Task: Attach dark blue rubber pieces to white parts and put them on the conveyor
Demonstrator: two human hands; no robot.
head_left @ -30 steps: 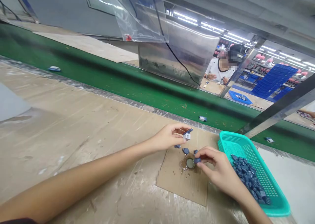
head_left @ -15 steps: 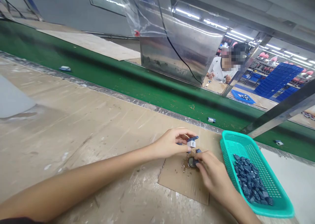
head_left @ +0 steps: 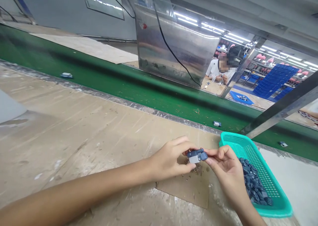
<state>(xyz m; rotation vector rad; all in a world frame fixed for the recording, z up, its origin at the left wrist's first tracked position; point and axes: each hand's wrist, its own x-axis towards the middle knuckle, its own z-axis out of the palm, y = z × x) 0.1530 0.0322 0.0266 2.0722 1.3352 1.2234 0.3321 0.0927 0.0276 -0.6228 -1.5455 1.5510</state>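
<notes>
Grip of left hand (head_left: 169,161) and right hand (head_left: 226,166) clamped on one blue-and-white plastic part (head_left: 197,156)

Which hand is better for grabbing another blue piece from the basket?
Probably the right hand: it is next to the basket, while the left hand is farther away. Both pinch the piece.

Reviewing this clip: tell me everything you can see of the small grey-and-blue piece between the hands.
A small blocky piece, apparently plastic, with a pale grey body and dark slate-blue parts along its top and right end. It sits roughly level, pinched between the left hand and right hand, above a brown cardboard sheet.
</notes>
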